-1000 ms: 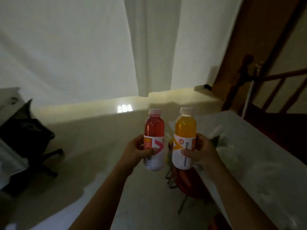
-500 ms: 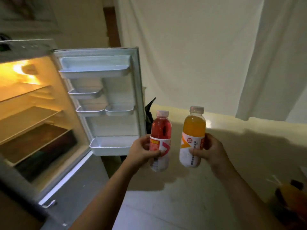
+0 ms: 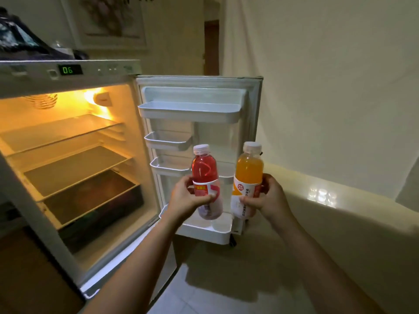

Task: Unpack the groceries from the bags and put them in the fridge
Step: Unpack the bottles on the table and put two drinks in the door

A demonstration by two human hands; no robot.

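Observation:
My left hand (image 3: 184, 198) grips a red drink bottle (image 3: 204, 171) upright by its label. An orange drink bottle (image 3: 249, 171) with a white cap stands upright in my right hand (image 3: 268, 196). Both bottles are held side by side in front of the open fridge door (image 3: 197, 137), just above its bottom door bin (image 3: 204, 232). The fridge (image 3: 68, 155) stands open at left, lit inside, with bare glass shelves (image 3: 74, 164) and a dark drawer (image 3: 99, 214) at the bottom.
The door carries a wide top bin (image 3: 189, 109) and two small bins (image 3: 167, 141) below it. A dark bag (image 3: 27, 44) lies on the fridge top. A white curtained wall (image 3: 328, 87) runs on the right; pale tiled floor (image 3: 215, 286) lies below.
My view has swung left from the table and curtain to the open fridge. Both hands keep their bottles, which now sit right in front of the door bins.

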